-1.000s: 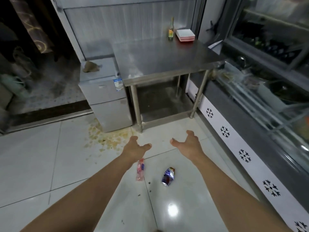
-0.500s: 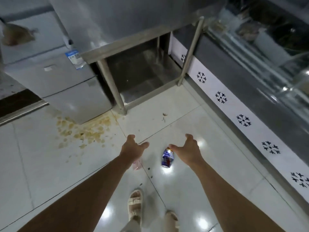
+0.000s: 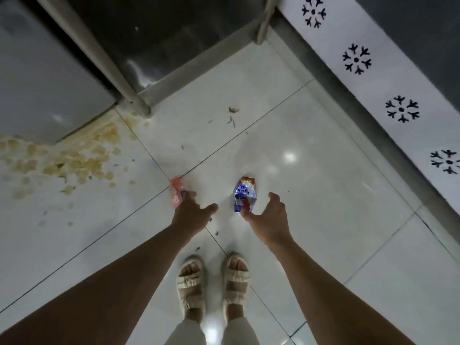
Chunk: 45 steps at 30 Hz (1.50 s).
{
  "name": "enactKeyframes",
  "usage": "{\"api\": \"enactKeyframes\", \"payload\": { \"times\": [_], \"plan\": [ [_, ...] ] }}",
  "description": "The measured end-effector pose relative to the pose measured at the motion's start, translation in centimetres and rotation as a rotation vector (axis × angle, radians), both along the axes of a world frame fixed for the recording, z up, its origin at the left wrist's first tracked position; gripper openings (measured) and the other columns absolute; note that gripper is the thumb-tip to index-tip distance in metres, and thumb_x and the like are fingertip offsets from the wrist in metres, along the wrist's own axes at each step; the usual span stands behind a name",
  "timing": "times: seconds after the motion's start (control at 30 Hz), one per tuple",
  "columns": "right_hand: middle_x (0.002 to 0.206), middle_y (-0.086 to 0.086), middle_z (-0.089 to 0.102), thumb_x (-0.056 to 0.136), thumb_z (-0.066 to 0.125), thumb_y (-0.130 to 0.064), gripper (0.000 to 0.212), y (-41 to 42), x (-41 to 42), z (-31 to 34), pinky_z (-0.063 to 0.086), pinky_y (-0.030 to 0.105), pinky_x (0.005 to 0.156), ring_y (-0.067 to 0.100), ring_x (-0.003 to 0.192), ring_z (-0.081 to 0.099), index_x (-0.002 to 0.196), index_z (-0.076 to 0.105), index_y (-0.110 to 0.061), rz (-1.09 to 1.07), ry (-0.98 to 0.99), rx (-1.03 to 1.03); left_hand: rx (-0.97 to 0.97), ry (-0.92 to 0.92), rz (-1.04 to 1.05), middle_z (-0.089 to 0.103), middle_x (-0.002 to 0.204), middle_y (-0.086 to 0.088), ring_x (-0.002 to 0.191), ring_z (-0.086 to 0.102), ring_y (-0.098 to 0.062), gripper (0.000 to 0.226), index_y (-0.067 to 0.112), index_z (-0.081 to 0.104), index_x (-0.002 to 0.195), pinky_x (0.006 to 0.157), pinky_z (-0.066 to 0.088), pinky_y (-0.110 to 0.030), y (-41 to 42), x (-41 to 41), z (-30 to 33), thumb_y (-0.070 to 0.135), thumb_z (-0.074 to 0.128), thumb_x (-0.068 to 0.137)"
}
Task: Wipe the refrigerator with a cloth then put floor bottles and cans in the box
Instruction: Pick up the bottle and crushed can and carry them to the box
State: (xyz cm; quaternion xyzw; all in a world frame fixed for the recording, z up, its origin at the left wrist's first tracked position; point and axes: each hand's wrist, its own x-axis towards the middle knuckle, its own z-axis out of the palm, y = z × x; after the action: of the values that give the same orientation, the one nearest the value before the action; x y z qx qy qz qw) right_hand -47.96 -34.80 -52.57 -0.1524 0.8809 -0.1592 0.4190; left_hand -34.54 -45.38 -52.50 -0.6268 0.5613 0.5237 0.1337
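A crushed blue, white and red can (image 3: 244,197) lies on the white tiled floor in front of my feet. My right hand (image 3: 266,217) hovers just right of and below it, fingers spread and relaxed, thumb near the can's lower end. A crumpled pink plastic bottle (image 3: 176,193) lies to the left, partly hidden by my left hand (image 3: 191,212), whose fingers reach over its lower end. I cannot tell whether that hand touches it. The small grey refrigerator (image 3: 44,75) stands at the upper left.
A yellowish spill (image 3: 72,158) spreads over the floor tiles beside the refrigerator. A steel table leg (image 3: 117,78) and its lower shelf stand ahead. A counter base with snowflake marks (image 3: 400,109) runs along the right. Small crumbs (image 3: 232,114) lie ahead.
My view has tilted down and closer to the floor. Both hands have dropped toward the can and the pink bottle, and my sandalled feet have come fully into view.
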Motion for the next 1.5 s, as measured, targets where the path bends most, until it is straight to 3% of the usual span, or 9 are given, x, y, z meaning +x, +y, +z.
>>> {"api": "enactKeyframes", "payload": {
  "times": [0.2,0.37,0.67,0.83,1.03,1.2,1.3,1.5],
  "plan": [
    [0.133,0.014,0.041,0.074,0.073,-0.034,0.083,0.7,-0.7,-12.9,0.041,0.028,0.085,0.027,0.119,0.047,0.139,0.027,-0.009,-0.027,0.0,0.031,0.012,0.002,0.034,0.055,0.124,-0.011,0.1,0.051,-0.022,0.068,0.013,0.032,0.137,0.082,0.041,-0.031,1.4,-1.1,-12.6,0.034,0.065,0.082],
    [0.137,0.014,0.038,0.075,0.073,-0.039,0.089,1.0,-1.1,-23.1,0.047,0.035,0.093,0.027,0.122,0.046,0.142,0.021,-0.011,-0.015,0.026,0.038,0.008,-0.018,-0.001,0.054,0.126,-0.013,0.114,0.052,-0.029,0.07,0.011,0.031,0.138,0.098,0.043,-0.042,2.7,-1.7,-21.6,0.033,0.066,0.082],
    [0.136,0.018,0.037,0.075,0.071,-0.047,0.092,1.1,-0.9,-35.2,0.049,0.04,0.093,0.031,0.12,0.047,0.142,0.02,-0.01,-0.119,0.134,0.067,-0.024,-0.014,-0.042,0.053,0.129,-0.016,0.115,0.053,-0.032,0.072,0.009,0.03,0.139,0.098,0.044,-0.043,3.1,-1.7,-31.3,0.032,0.067,0.082],
    [0.137,0.017,0.041,0.079,0.07,-0.042,0.089,0.7,-0.3,-37.1,0.05,0.042,0.096,0.032,0.118,0.051,0.142,0.018,-0.009,-0.205,0.135,0.003,-0.034,0.007,-0.013,0.054,0.125,-0.014,0.104,0.06,-0.035,0.071,0.01,0.029,0.138,0.09,0.051,-0.047,2.6,-1.2,-33.0,0.03,0.067,0.081],
    [0.133,0.016,0.046,0.082,0.07,-0.026,0.072,-0.9,0.8,-36.0,0.052,0.04,0.091,0.031,0.112,0.057,0.137,0.028,-0.006,-0.235,0.144,0.032,-0.045,0.014,0.039,0.051,0.129,-0.013,0.112,0.055,-0.03,0.071,0.012,0.028,0.138,0.092,0.05,-0.045,2.0,0.0,-32.2,0.03,0.067,0.081],
    [0.125,0.017,0.052,0.087,0.065,-0.02,0.054,-3.2,3.2,-33.9,0.05,0.031,0.083,0.028,0.106,0.06,0.129,0.035,-0.003,-0.137,0.199,-0.044,-0.15,-0.014,0.15,0.049,0.128,-0.008,0.099,0.057,-0.02,0.064,0.013,0.032,0.135,0.084,0.051,-0.029,0.8,2.2,-30.3,0.026,0.066,0.083],
    [0.124,0.017,0.056,0.086,0.066,-0.018,0.054,-4.8,5.3,-33.0,0.05,0.029,0.084,0.029,0.106,0.061,0.127,0.035,-0.003,-0.087,0.168,-0.119,-0.248,-0.101,0.211,0.041,0.13,-0.011,0.112,0.048,-0.028,0.067,0.012,0.03,0.136,0.096,0.047,-0.042,0.2,4.3,-29.8,0.022,0.067,0.081],
    [0.121,0.017,0.058,0.087,0.065,-0.018,0.049,-6.2,8.6,-33.6,0.051,0.027,0.079,0.026,0.1,0.063,0.124,0.036,-0.004,-0.043,0.121,-0.191,-0.198,-0.239,0.329,0.035,0.131,-0.012,0.116,0.04,-0.028,0.072,0.015,0.027,0.135,0.1,0.041,-0.043,-0.4,7.4,-32.0,0.026,0.07,0.078]
  ]
}}
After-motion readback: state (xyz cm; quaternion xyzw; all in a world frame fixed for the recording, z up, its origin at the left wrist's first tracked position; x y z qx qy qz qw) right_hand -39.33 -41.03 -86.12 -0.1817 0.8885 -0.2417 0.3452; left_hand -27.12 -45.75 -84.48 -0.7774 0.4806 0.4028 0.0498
